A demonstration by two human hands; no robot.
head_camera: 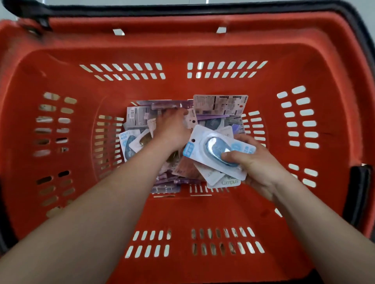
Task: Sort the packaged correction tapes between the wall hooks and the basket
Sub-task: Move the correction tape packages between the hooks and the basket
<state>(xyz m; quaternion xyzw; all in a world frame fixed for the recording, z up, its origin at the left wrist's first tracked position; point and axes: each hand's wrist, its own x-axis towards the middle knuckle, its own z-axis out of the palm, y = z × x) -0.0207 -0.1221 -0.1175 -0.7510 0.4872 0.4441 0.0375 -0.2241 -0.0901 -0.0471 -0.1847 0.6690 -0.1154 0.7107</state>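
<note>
In the head view, the right hand [261,164] holds a small stack of blue packs [213,148] just above the rest, with its thumb pressed on top, likely to keep one kind together. The left hand [172,127] reaches palm down into the loose packs [140,117] at the bottom of the red basket [203,54]. Blur hides whether it grips one.

A pale grey surface [121,2] is showing as a thin strip along the very top edge of the view, lying blurred; floor or wall cannot be told.
</note>
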